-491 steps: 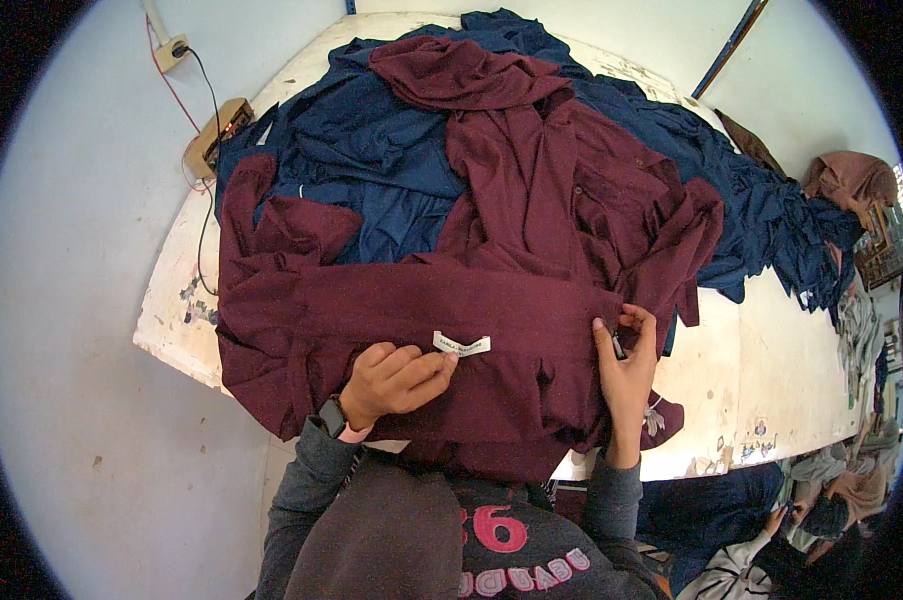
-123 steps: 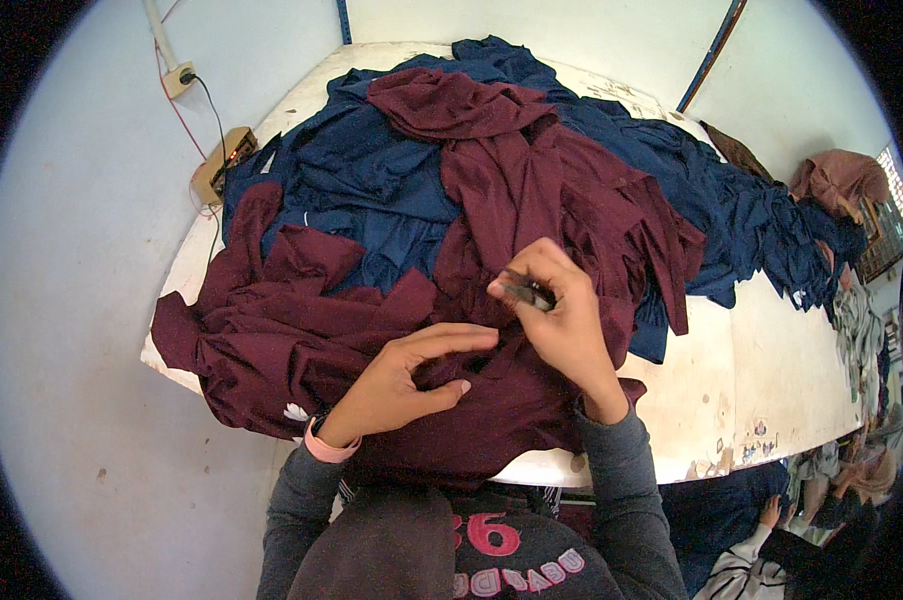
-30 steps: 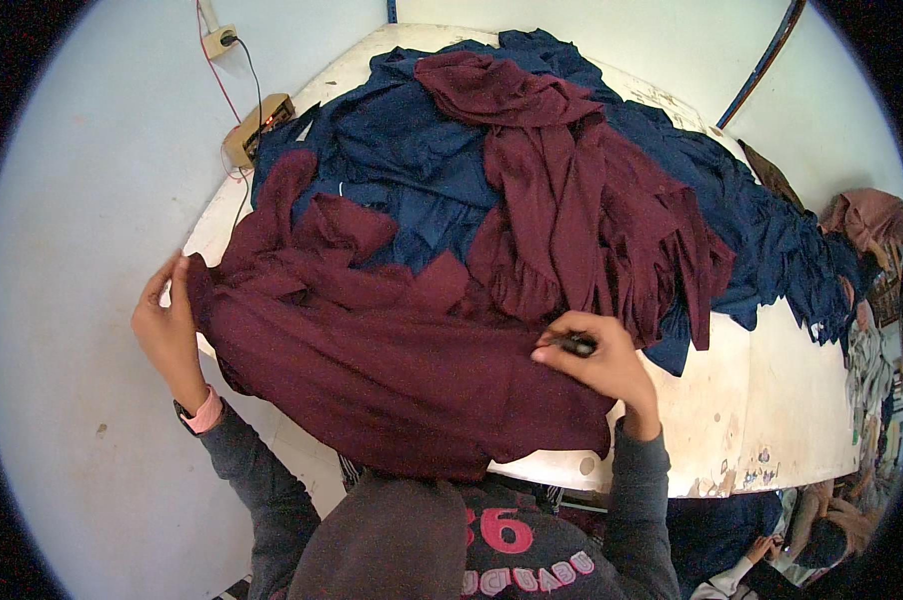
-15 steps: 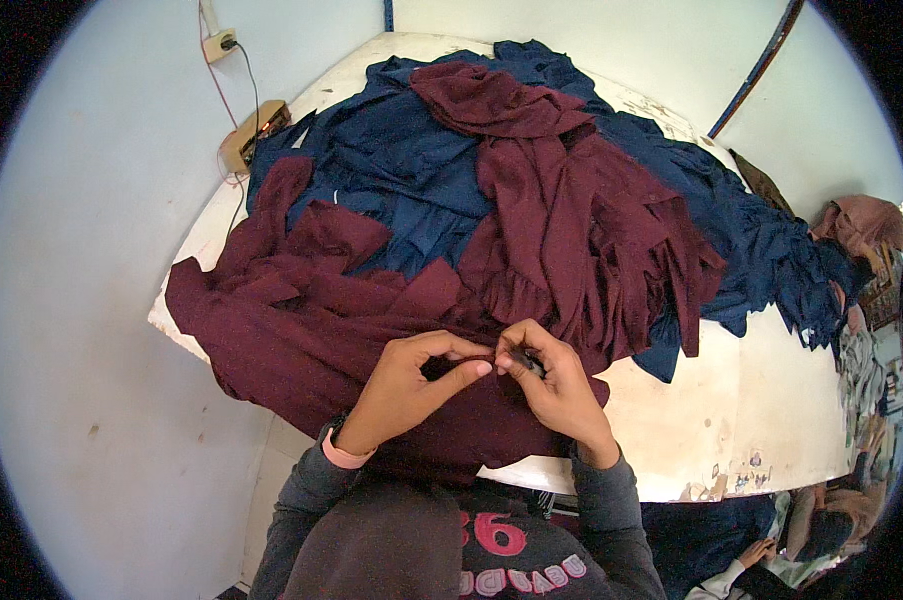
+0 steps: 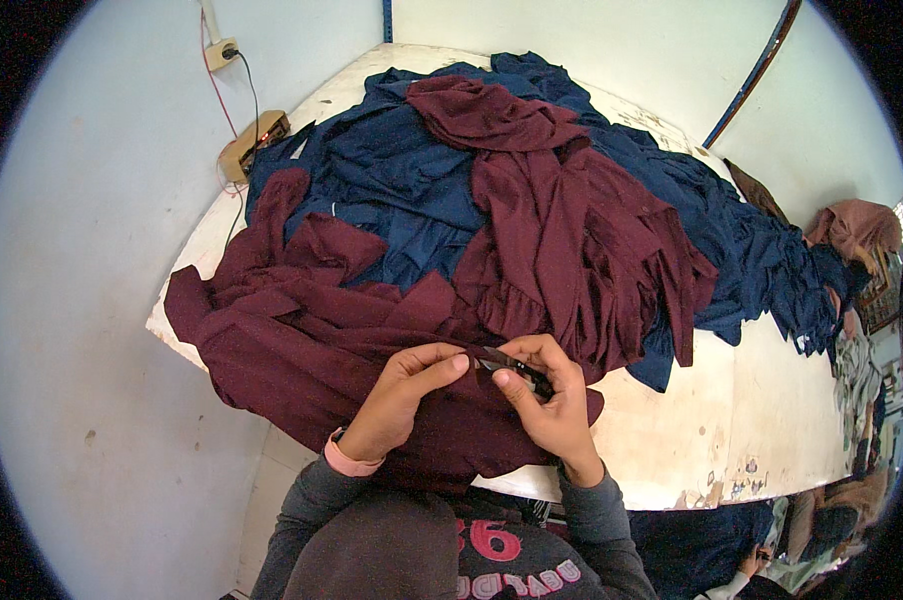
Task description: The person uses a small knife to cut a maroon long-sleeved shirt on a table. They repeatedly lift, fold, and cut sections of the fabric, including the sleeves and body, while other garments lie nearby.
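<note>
Pointing leftward and slightly away, the dark snips slant between the right hand's curled thumb and fingers; the left hand narrowly pinches maroon cloth.

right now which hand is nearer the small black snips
Right: the right hand holds the small black snips in its fingers, while the left hand is just to their left, over the maroon fabric.

Dark snips in the right grip, left grip just beside, both over maroon cloth.
</note>
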{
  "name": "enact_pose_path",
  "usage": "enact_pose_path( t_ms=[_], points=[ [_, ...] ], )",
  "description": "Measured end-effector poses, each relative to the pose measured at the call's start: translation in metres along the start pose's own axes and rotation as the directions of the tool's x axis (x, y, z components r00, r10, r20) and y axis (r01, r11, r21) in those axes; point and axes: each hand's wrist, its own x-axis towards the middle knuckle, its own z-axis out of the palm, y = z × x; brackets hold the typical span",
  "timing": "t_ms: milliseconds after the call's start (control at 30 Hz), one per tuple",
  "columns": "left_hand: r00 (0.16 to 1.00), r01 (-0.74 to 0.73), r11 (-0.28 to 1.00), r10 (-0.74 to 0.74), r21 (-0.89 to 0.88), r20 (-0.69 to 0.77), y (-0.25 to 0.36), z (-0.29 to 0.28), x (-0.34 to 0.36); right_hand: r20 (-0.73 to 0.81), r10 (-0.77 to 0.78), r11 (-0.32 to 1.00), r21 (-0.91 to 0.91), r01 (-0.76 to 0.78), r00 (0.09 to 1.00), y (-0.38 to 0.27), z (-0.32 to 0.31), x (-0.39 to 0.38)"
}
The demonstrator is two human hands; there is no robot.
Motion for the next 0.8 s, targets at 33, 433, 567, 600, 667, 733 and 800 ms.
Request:
enact_pose_path(
  t_ms=[33,433,567,600,667,733,800],
  points=[
    [1.0,0.005,1.0,-0.005,0.007,0.006,-0.001,-0.001,-0.001,-0.006,-0.002,1.0,-0.002,0.002,1.0,-0.001,0.002,0.0],
    [0.998,-0.064,0.997,0.065,0.052,-0.021,0.0,0.002,-0.004,-0.068,-0.27,0.927,-0.286,0.241,0.96,-0.001,0.005,0.005],
    [0.931,-0.28,0.889,0.344,0.363,-0.123,0.017,0.003,-0.006,0.071,-0.017,0.989,0.149,0.006,0.997,-0.009,0.014,0.008],
    [0.876,-0.32,0.828,0.444,0.46,-0.189,0.029,0.001,-0.005,0.192,0.019,0.99,0.132,-0.045,0.981,0.005,0.008,0.005],
    [0.698,-0.381,0.71,0.641,0.592,-0.32,0.06,-0.01,-0.007,0.497,0.185,0.98,-0.024,-0.2,0.848,0.012,-0.008,0.007],
    [0.534,-0.454,0.642,0.751,0.617,-0.388,0.088,-0.031,-0.01,0.536,0.177,0.981,-0.028,-0.192,0.826,0.014,-0.014,0.009],
    [0.519,-0.471,0.665,0.74,0.58,-0.428,0.104,-0.053,-0.016,0.546,0.114,0.989,0.019,-0.148,0.83,0.014,-0.011,0.008]
  ],
)
